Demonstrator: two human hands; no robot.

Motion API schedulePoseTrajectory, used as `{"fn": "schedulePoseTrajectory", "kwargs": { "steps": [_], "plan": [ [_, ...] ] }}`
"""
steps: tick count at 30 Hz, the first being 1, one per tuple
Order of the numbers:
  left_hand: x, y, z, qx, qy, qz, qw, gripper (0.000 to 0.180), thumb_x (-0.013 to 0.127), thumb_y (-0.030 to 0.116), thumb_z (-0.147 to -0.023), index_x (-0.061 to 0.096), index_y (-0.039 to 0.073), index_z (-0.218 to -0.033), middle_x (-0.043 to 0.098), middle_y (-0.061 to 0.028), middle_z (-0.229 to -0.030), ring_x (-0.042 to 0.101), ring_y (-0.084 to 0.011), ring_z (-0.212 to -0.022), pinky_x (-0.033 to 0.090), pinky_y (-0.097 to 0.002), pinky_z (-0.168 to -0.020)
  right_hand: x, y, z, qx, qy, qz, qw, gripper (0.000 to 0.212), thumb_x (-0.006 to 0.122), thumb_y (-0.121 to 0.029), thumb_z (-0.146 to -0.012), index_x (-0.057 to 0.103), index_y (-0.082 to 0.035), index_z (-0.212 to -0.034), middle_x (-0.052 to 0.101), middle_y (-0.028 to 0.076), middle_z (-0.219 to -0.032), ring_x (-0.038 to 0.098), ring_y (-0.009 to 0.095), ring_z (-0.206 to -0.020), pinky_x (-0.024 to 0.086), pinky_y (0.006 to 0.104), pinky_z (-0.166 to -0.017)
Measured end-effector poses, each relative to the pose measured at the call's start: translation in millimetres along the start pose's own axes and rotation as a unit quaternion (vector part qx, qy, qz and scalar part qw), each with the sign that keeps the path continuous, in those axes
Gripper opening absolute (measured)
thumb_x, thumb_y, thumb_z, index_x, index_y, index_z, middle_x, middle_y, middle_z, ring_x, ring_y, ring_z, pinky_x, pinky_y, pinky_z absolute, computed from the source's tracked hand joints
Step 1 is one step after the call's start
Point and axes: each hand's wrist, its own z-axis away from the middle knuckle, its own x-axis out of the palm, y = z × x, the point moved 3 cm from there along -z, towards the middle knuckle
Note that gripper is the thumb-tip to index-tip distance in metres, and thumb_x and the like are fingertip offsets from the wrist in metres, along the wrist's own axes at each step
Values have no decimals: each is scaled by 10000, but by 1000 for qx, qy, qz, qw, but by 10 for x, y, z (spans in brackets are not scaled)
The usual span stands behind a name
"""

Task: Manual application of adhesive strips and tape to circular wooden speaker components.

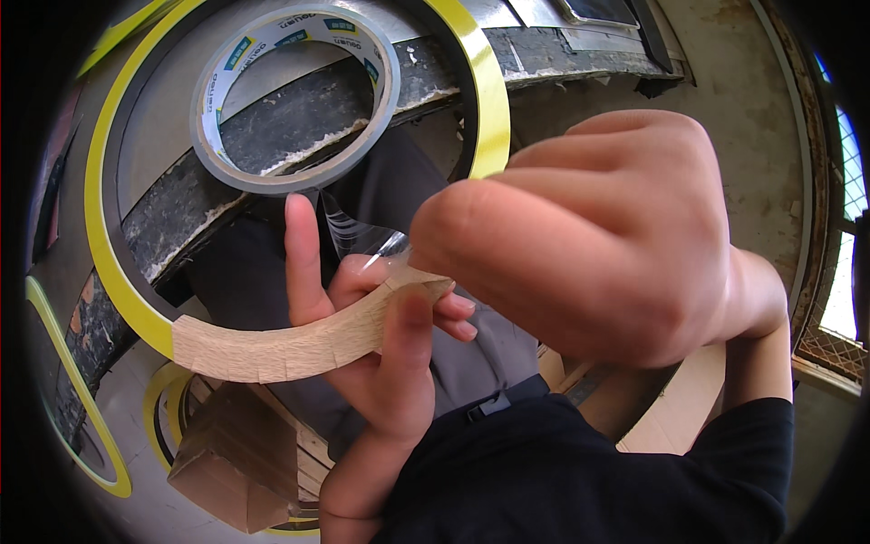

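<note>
A large flat yellow ring (492,100) with a dark inner side has a wood-grain brown strip (263,354) along its near part. My left hand (403,385) holds it there, thumb on top of the strip, other fingers behind and the index finger raised. Above that finger is a roll of clear tape (272,184), within the ring's outline. A shiny length of clear tape (358,238) runs from the roll down toward the strip's right end. Beside that end, my right hand (598,236) is closed in a fist, its fingertips hidden; what it pinches cannot be seen.
Beyond the ring lies a grey bench with a worn, chipped black edge (195,213). Another yellow ring (68,381) stands at the far left. A brown cardboard box (236,462) sits low on the left, cardboard (671,417) low on the right. A meshed window (843,290) is at the right.
</note>
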Motion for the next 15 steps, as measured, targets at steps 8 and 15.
{"fn": "schedulePoseTrajectory", "kwargs": {
  "steps": [8, 15],
  "plan": [
    [54, 7, -4, 11, -6, -105, 994, 885, 581, 253, -958, 55, 3, -1625, 668, -184, -1084, 614, -156, -681, 479, -250, -548, 123, 178, 122, 131, -11, -247, 960, 95, 745, -1, -843, 679, -1, -912, 653, 90, -887, 632, 236, -810, 489, 318, -645],
    [52, 13, 23, 19, -13, -122, 992, 896, 584, 274, -947, 65, -13, -1620, 673, -192, -1047, 621, -170, -652, 484, -252, -546, 242, 255, 118, 77, 29, -157, 984, 144, 760, -50, -779, 652, -56, -874, 643, 63, -916, 591, 269, -868, 495, 362, -746]
  ]
}}
